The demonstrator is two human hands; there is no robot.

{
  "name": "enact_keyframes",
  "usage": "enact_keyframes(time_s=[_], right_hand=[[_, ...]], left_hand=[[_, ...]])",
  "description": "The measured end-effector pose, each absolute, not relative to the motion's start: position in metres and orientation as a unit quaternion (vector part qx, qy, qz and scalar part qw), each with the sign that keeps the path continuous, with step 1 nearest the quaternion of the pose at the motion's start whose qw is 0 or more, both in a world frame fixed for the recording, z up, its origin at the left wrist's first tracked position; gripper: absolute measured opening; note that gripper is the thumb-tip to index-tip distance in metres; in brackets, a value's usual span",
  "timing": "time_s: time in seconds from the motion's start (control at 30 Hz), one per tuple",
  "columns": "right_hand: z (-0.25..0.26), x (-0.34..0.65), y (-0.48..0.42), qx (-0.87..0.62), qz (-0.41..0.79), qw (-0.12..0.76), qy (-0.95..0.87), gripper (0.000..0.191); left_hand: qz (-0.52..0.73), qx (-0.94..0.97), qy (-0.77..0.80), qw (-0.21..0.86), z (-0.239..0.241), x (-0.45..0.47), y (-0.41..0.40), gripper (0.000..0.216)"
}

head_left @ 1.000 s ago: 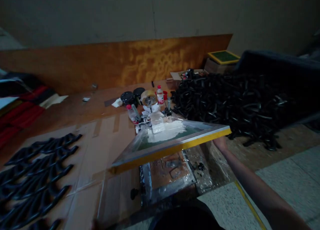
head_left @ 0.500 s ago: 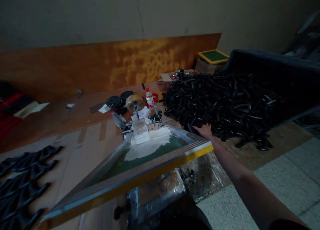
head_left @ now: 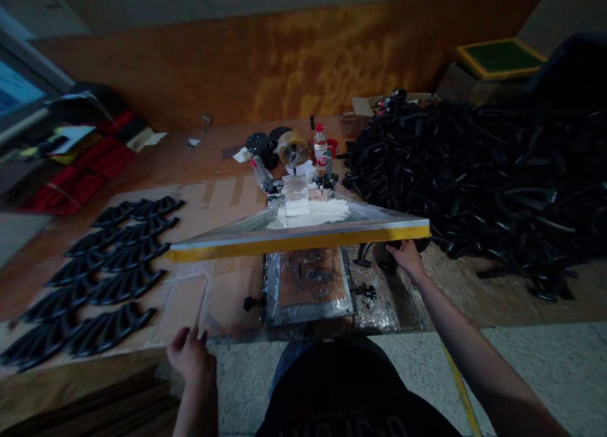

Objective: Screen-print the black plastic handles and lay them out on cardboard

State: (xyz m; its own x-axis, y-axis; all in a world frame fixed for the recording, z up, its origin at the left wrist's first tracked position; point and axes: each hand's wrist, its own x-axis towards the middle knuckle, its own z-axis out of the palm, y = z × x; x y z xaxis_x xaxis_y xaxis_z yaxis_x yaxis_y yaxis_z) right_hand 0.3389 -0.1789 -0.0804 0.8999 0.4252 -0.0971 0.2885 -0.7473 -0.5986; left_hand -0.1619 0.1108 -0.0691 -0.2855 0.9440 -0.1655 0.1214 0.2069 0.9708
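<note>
A screen-printing frame with a yellow front edge stands tilted up, white ink pooled on its mesh. Under it lies a taped, shiny printing plate. My right hand is below the frame's right corner, its fingers closed on a black plastic piece; the dim light blurs the grip. My left hand rests at the near edge of the cardboard sheet, fingers loosely apart and holding nothing.
A big heap of black plastic pieces fills the right. Rows of the same pieces lie on the cardboard at left. A tape roll, a small bottle and black lids sit behind the frame. A second green-mesh frame lies at back right.
My right hand reached into the black heap, then came back under the frame's right corner. My left hand has come into view at the cardboard's edge. The view has tipped downward.
</note>
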Motion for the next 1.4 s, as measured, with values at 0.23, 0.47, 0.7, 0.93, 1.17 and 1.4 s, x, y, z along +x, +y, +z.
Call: enact_keyframes(time_s=[0.23, 0.47, 0.7, 0.93, 1.17, 1.4], right_hand=[[-0.048, 0.315, -0.180, -0.913, 0.082, 0.334, -0.222, 0.051], [-0.041, 0.220, -0.094, -0.745, 0.219, 0.545, -0.315, 0.023], [-0.065, 0.168, -0.054, -0.733, 0.143, 0.331, -0.577, 0.044], [-0.070, 0.185, -0.046, -0.718, 0.130, 0.202, -0.654, 0.037], [-0.061, 0.163, -0.029, -0.674, 0.116, 0.180, -0.707, 0.061], [-0.061, 0.174, -0.060, -0.654, 0.225, 0.224, -0.687, 0.031]], left_hand=[[0.505, 0.350, 0.609, 0.502, -0.061, -0.126, 0.126, 0.034], [0.471, 0.379, 0.533, 0.592, -0.048, -0.091, 0.134, 0.034], [0.432, 0.425, 0.485, 0.630, -0.033, -0.073, 0.147, 0.030], [0.454, 0.463, 0.425, 0.632, 0.021, -0.036, 0.150, 0.027], [0.489, 0.557, 0.291, 0.605, 0.112, 0.024, 0.135, 0.030], [0.425, 0.598, 0.284, 0.617, 0.103, 0.014, 0.106, 0.040]])
